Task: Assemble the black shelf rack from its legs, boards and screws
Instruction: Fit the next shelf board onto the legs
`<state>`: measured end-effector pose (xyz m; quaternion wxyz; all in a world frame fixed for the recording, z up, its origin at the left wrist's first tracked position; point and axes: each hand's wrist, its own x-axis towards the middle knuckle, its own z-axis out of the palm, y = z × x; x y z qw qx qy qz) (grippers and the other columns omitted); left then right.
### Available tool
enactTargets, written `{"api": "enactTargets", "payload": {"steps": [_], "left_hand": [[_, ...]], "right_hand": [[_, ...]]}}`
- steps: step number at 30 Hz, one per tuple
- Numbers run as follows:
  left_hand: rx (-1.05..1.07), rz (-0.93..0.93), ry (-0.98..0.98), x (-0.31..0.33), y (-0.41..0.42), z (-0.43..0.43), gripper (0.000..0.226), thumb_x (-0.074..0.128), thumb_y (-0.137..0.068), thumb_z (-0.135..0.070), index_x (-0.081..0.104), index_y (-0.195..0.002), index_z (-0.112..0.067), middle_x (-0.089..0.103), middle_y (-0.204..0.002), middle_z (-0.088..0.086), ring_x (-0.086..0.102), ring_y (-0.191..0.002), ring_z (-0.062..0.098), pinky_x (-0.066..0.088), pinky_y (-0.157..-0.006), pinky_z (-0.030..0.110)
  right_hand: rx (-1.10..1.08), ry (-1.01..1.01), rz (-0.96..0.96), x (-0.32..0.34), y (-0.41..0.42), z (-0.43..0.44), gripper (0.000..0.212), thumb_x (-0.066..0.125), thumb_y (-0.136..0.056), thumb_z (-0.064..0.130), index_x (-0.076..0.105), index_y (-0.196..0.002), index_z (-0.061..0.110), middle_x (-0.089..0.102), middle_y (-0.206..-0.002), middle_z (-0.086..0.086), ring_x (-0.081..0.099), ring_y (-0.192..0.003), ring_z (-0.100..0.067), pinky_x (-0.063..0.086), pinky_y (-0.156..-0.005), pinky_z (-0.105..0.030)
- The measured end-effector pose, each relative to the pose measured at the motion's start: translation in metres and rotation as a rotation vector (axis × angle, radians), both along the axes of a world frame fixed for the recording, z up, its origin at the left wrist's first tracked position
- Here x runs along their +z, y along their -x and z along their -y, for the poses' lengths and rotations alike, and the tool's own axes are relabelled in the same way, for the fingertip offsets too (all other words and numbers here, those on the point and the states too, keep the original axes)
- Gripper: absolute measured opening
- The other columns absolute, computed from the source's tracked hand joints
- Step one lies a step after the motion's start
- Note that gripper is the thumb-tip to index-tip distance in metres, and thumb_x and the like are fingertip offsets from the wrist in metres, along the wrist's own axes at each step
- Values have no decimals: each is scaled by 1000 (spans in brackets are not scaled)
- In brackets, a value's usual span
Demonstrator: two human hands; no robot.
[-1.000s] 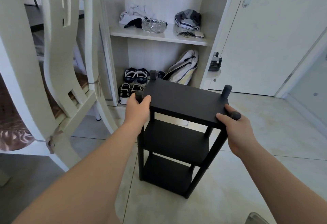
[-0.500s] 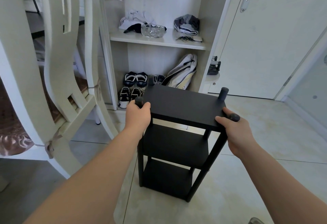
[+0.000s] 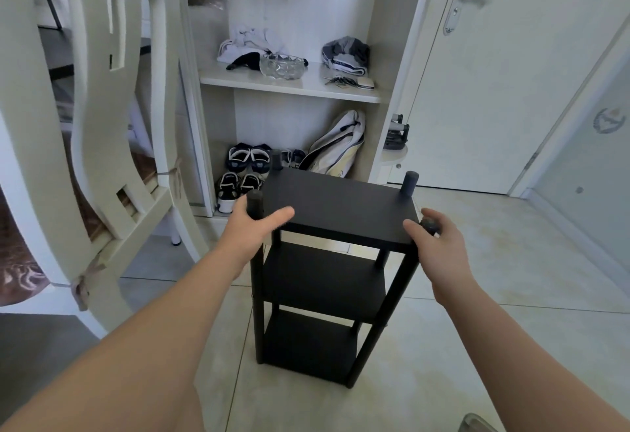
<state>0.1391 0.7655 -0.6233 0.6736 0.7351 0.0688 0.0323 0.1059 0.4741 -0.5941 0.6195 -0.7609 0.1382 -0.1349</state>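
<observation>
two hands — left hand (image 3: pixel 247 228), right hand (image 3: pixel 438 242) — each curled round a matte cylindrical leg (image 3: pixel 255 200), black three-board shelf rack (image 3: pixel 341 205)

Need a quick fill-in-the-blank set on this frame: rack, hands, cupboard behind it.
1. The shelf rack stands upright on the tiled ___.
2. It has ___ boards.
3. The left hand and the right hand hold it at the near corners of its ___ board.
4. Behind it, the shoes sit ___ the cupboard shelf that carries the glass bowl.
Missing words: floor; three; top; below.
</observation>
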Motion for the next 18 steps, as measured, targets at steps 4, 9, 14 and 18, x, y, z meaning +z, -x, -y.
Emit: {"api": "enactTargets", "payload": {"steps": [4, 9, 14, 18], "left_hand": [[-161, -209, -207, -54, 4, -13, 50, 84, -77, -35, 52, -115, -30, 62, -114, -10, 57, -111, 15, 42, -99, 37], [-103, -359, -276, -108, -8, -12, 18, 73, -89, -35, 67, -89, -18, 69, -93, 0, 63, -94, 18, 48, -86, 37], [9, -256, -233, -107, -23, 6, 33, 64, -93, -43, 69, -80, -13, 70, -77, 2, 66, -82, 19, 45, -69, 30], [43, -46, -180, -84, -32, 37, 29, 65, -93, -42, 65, -81, -15, 67, -68, 4, 66, -69, 19, 44, -56, 23]], "right_hand": [[-52, 363, 196, 7, 9, 2, 57, 66, -95, 21, 43, -147, 23, 49, -145, 6, 47, -133, -15, 39, -111, -38], [102, 1218, 404, 9, 11, -14, 49, 74, -87, 18, 62, -135, 18, 48, -152, -6, 35, -147, -29, 10, -121, -54], [296, 1410, 205, 9, -3, -12, 44, 66, -94, 39, 62, -137, 28, 52, -150, 6, 37, -146, -18, 2, -122, -48], [242, 1307, 166, 10, -16, 20, 50, 68, -94, 33, 57, -142, 25, 57, -143, 7, 48, -135, -18, 16, -120, -47]]}}
